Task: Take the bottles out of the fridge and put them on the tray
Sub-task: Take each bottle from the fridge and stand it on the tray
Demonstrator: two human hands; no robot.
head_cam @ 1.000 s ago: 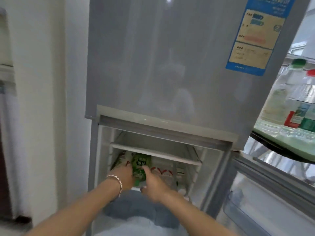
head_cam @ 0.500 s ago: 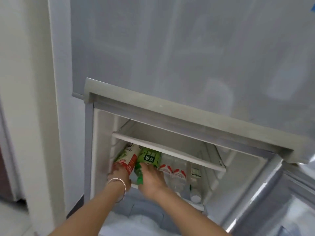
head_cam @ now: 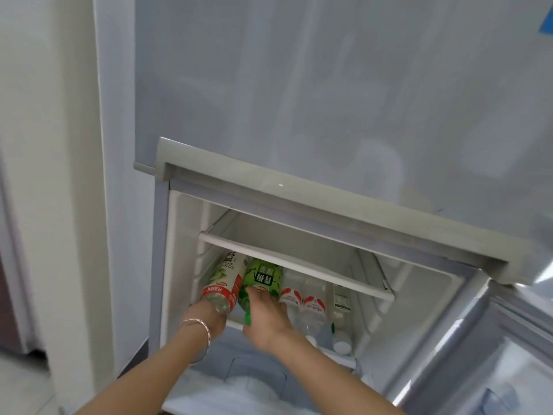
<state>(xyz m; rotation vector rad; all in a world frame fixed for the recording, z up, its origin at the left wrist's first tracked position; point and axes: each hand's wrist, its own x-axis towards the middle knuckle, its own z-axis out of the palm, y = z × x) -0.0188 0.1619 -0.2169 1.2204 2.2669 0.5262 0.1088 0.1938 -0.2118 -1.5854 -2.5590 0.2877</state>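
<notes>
The fridge's lower compartment [head_cam: 425, 298] stands open, with bottles lying on their sides under a white shelf [head_cam: 293, 266]. My left hand [head_cam: 209, 320] grips the neck end of a bottle with a red and white label [head_cam: 223, 283] at the far left. My right hand [head_cam: 269, 320] is closed on the green bottle [head_cam: 263, 278] beside it, near its green cap. To the right lie two clear bottles with red and white labels [head_cam: 302, 301] and a slim clear bottle [head_cam: 341, 310]. The tray is out of view.
The grey upper fridge door [head_cam: 329, 85] fills the top of the view. The lower door [head_cam: 508, 354] swings open at the right. A frosty drawer [head_cam: 254, 381] sits below the bottles. A white wall [head_cam: 59, 175] stands close on the left.
The view has dropped and closed in on the lower compartment; the tray with bottles at the right is gone from view. Both hands stay on the two leftmost bottles, which have slid slightly outward.
</notes>
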